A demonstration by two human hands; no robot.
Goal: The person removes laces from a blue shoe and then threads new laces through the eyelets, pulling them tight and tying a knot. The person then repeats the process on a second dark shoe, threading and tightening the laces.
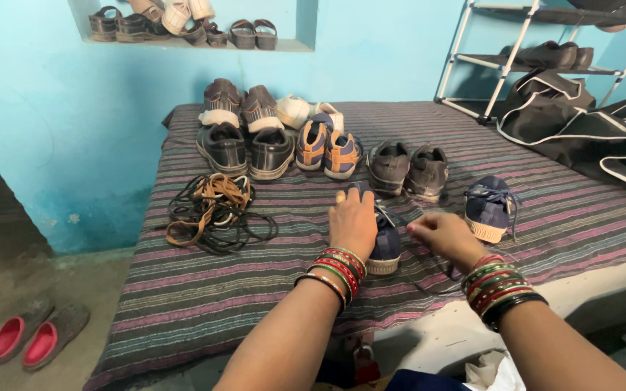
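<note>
Left hand's grip (353,221) is flat on top of the dark navy canvas sneaker with the white rubber sole (384,246), pressing it down rather than wrapped around it, and the right hand (443,233) next to it is pinched shut on what looks like a thin dark lace end coming off that same shoe. Both wrists carry stacks of red and green bangles. The sneaker sits near the front edge of the bed with the striped purple and grey woven cover (204,289), between the two hands.

Just right of it is its matching navy sneaker (488,208), already laced by the look of it. Off to the left, a tangled pile of black and tan laces (211,210). Further back, a pair of grey slip-ons (407,168), orange and navy strap sandals (327,148), black leather shoes (246,148), then brown and white ones by the turquoise wall (74,108).

What could go wrong imo: the lace is only held at the fingertips, so a tug could slip it free, and the bangles could snag the loose lace
</note>
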